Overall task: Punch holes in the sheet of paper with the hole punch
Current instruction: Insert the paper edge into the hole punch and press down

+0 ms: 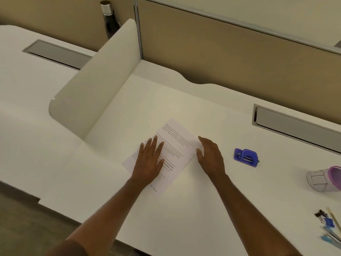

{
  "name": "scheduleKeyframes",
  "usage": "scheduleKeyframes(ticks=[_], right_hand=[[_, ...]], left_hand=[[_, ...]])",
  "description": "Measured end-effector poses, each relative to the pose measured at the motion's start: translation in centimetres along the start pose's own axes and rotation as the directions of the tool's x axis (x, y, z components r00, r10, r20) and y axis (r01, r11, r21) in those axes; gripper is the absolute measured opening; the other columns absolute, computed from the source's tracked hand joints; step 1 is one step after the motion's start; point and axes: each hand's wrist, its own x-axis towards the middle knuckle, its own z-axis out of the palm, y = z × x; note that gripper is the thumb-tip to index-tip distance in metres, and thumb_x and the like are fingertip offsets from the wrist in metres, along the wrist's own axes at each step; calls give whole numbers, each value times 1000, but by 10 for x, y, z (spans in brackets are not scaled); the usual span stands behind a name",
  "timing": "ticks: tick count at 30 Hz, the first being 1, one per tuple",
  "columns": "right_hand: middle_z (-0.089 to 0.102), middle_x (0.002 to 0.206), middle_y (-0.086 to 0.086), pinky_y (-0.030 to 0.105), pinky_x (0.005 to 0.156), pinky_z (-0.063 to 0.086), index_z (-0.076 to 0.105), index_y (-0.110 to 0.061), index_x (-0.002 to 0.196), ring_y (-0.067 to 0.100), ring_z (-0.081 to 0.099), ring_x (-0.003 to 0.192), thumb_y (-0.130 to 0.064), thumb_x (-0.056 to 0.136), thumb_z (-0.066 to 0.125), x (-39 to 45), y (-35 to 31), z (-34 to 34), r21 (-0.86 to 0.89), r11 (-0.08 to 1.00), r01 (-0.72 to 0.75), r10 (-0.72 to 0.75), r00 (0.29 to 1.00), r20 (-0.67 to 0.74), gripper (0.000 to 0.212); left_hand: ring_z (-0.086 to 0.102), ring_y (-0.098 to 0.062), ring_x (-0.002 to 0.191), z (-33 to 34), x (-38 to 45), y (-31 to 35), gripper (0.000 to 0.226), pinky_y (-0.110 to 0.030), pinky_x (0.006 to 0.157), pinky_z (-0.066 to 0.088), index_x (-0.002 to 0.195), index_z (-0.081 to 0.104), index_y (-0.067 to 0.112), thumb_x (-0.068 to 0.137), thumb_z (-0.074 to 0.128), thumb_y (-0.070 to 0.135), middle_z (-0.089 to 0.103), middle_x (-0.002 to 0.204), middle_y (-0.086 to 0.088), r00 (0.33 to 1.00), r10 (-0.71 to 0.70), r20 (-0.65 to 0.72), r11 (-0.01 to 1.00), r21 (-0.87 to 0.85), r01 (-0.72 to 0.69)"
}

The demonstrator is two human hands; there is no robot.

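A printed sheet of paper point(177, 143) lies flat and turned at an angle on the white desk point(184, 209). My left hand point(150, 159) rests palm down on the sheet's left half, fingers spread. My right hand point(210, 156) sits at the sheet's right edge, fingers apart, its fingertips touching or nearly touching the paper. A blue hole punch point(246, 157) stands on the desk to the right of my right hand, apart from it and from the sheet.
A pale curved divider point(96, 85) rises on the left and a tan partition wall point(239, 52) runs along the back. A tipped purple-rimmed cup point(326, 179), binder clips and pens point(328, 228) lie at the right. A dark bottle point(109, 19) stands behind the divider.
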Motion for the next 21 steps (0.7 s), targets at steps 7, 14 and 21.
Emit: scheduleKeyframes(ticks=[7,14,21], right_hand=[[56,136,9,42,100,44,46,-17,145,30,50,126,-27,98,49,49,-28,13,-175,974,-141,157,984,84,47],[63,111,12,41,85,49,63,-12,115,33,57,109,-36,99,49,77,-36,22,-242,946,-216,227,974,18,32],[71,107,15,39,86,48,68,-6,103,35,64,100,-59,99,33,101,-35,13,-220,916,-336,377,909,180,63]], left_hand=[[14,-35,157,11,6,-16,68,-62,124,14,160,24,14,103,28,52,13,170,-15,998,-27,50,999,41,25],[6,-33,158,18,5,-22,71,-60,125,11,161,19,13,104,22,55,9,170,-15,998,-38,51,996,85,34],[5,-31,158,19,4,-22,70,-60,125,11,161,18,13,104,24,54,7,171,-14,999,-30,22,996,81,28]])
